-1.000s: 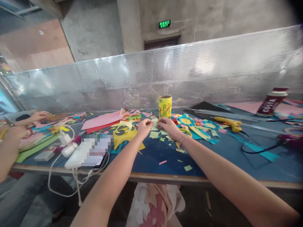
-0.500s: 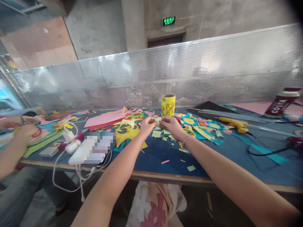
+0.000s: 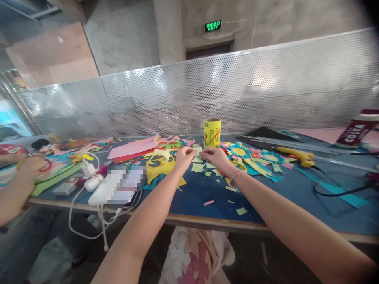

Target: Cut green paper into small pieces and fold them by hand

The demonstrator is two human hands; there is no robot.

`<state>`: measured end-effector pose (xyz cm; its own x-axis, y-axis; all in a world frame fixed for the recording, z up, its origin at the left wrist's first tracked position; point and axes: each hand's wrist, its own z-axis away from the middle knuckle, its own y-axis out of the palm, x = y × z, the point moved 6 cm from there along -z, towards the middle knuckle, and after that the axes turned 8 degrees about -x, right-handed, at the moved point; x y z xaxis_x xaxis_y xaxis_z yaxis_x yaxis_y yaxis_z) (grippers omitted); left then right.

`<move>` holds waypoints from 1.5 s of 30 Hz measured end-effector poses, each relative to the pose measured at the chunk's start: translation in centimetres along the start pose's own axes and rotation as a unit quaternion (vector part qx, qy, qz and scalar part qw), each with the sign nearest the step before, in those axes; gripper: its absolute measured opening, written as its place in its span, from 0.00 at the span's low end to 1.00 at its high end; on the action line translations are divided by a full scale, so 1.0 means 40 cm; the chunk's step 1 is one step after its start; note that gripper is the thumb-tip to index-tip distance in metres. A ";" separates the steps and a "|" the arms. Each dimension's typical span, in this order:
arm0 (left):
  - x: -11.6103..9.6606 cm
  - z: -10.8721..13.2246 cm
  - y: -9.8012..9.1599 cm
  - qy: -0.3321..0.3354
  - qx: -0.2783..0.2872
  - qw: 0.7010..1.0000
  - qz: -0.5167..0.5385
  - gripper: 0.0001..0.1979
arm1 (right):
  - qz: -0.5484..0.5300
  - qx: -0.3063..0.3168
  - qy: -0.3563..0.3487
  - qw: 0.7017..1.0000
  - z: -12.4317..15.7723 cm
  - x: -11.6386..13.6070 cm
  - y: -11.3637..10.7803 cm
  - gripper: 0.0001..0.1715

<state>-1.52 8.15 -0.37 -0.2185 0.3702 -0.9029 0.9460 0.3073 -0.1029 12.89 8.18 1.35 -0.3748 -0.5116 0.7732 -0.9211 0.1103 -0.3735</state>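
Observation:
My left hand (image 3: 184, 157) and my right hand (image 3: 216, 156) meet over the middle of the blue table (image 3: 195, 193). Both pinch a small pale green paper piece (image 3: 198, 150) between their fingertips, just above a scatter of green scraps (image 3: 197, 167). A thin bracelet sits on my right wrist. A yellow tape roll (image 3: 212, 132) stands upright right behind my hands. A yellow cut-out sheet (image 3: 160, 165) lies left of my left hand.
Pink and red sheets (image 3: 133, 150) lie at the back left. Blue and yellow paper flowers (image 3: 254, 159), a yellow glue gun (image 3: 296, 156) with a black cord and a bottle (image 3: 357, 128) are on the right. A phone and power bank (image 3: 117, 187) lie left; another person's hand (image 3: 32, 165) holds scissors there.
My hands stay pinched together on the small paper piece. The view has drifted slightly, so everything sits a little further right.

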 end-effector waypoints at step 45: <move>-0.033 0.023 0.015 -0.106 0.042 0.975 0.189 0.04 | -0.294 0.000 0.136 0.946 0.003 -0.024 0.017 0.06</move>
<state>-0.44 7.03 0.35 0.1959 0.2507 -0.9480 0.9677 0.1069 0.2282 12.62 8.62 0.30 0.1880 -0.2459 0.9509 -0.9789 -0.1256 0.1611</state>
